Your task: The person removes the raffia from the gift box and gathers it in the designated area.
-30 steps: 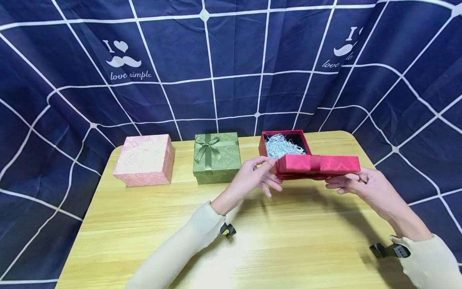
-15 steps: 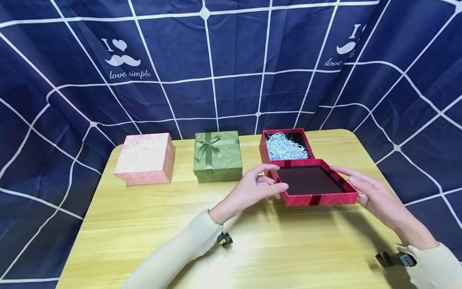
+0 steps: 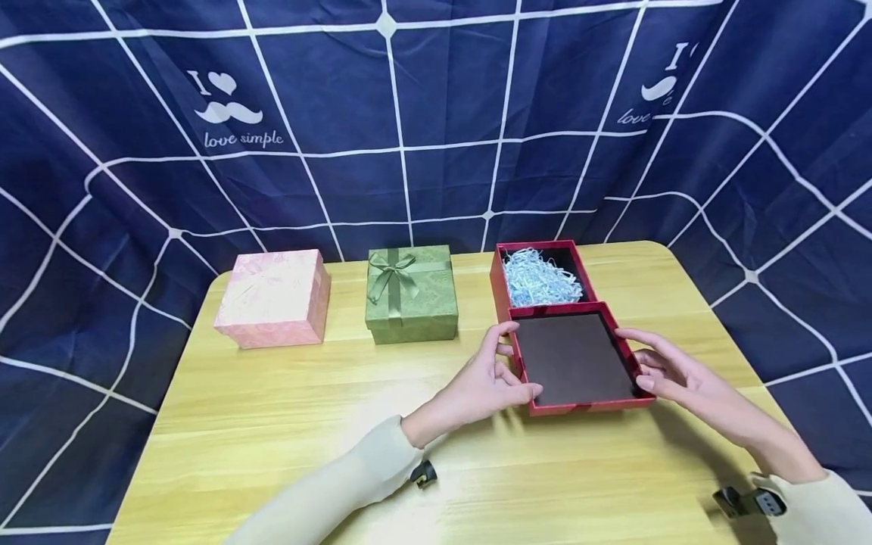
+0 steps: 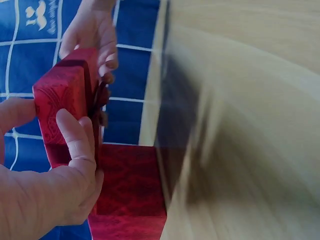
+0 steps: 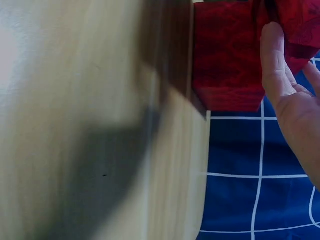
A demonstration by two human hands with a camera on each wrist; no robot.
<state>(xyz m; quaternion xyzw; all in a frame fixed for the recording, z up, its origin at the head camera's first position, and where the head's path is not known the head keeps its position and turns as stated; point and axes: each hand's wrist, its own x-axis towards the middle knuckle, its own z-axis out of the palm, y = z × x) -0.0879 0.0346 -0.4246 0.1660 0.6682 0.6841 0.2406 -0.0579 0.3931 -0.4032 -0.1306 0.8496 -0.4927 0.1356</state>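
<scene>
A red box lid, its dark inside facing up, is held level between both hands in front of the red box base. My left hand grips the lid's left side, thumb at the near corner. At the right side, my right hand pinches the rim between thumb and fingers. Dark red ribbon shows on the lid's lower face in the left wrist view. Behind the lid stands the uncovered red box base, with pale blue shredded paper inside. The lid's far edge overlaps the base's front wall in the head view.
A green gift box with a ribbon bow stands closed left of the red base. Farther left is a closed pink box. All stand on a wooden table. A dark blue curtain with white lines surrounds the table's back and sides.
The red lid has turned from top side down and edge-on to lying level with its inside up. Both hands have moved slightly toward the person with it. The boxes stay put.
</scene>
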